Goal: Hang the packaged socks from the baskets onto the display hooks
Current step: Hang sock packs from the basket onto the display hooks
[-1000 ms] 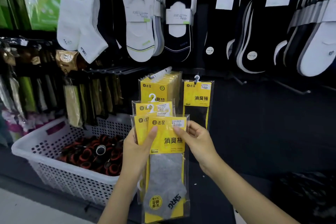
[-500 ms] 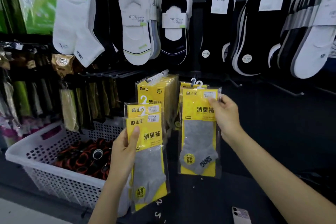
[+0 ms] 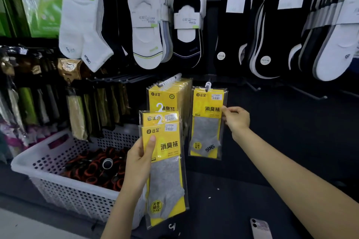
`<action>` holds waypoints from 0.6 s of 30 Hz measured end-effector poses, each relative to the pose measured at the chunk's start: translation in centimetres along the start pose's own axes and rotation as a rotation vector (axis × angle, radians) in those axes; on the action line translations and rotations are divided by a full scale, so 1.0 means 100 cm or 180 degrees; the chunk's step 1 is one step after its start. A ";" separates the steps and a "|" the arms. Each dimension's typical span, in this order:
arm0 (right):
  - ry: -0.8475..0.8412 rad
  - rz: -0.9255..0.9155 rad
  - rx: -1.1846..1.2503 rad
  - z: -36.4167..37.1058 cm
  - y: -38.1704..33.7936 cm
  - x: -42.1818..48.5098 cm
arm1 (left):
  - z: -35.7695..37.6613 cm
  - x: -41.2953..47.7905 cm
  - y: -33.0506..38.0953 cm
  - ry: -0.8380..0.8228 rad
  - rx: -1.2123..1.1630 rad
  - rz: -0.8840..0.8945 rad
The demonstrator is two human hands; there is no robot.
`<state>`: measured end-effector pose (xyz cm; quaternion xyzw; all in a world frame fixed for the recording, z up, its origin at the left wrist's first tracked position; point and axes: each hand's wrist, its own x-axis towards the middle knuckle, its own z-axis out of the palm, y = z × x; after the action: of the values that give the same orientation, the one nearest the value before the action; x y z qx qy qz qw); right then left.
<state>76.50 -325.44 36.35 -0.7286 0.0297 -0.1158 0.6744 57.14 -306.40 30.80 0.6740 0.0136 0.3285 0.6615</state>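
A pale phone [image 3: 260, 229] is cut off at the bottom edge. Our left hand [image 3: 138, 158] grips a stack of yellow clear-wrapped grey sock packs [image 3: 167, 176], our forearm covering part of the white perforated plastic basket [image 3: 64, 194]. Beyond, our right hand [image 3: 236, 119] pinches the edge of one hanging pack [image 3: 206, 128]; the peg under its white hanger [image 3: 207, 85] is hard to make out.

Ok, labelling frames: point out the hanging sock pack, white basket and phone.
hanging sock pack [image 3: 208, 103]: head view, yellow header card.
white basket [image 3: 68, 200]: head view, front wall.
phone [image 3: 261, 231]: head view, back cover.
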 end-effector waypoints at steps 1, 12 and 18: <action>0.0090 0.0103 -0.0020 -0.002 0.006 0.001 | 0.001 0.000 0.000 -0.0008 -0.0019 -0.0023; -0.2027 -0.0273 0.0237 -0.003 0.020 -0.117 | 0.019 -0.006 0.003 0.0160 -0.0407 -0.0264; -0.2022 -0.0152 0.0640 -0.003 0.021 -0.131 | 0.019 -0.008 0.003 0.0208 -0.0453 -0.0254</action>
<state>63.99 -323.31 32.62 -0.6586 -0.2106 0.0990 0.7156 57.23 -308.54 30.93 0.6132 0.0386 0.3238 0.7195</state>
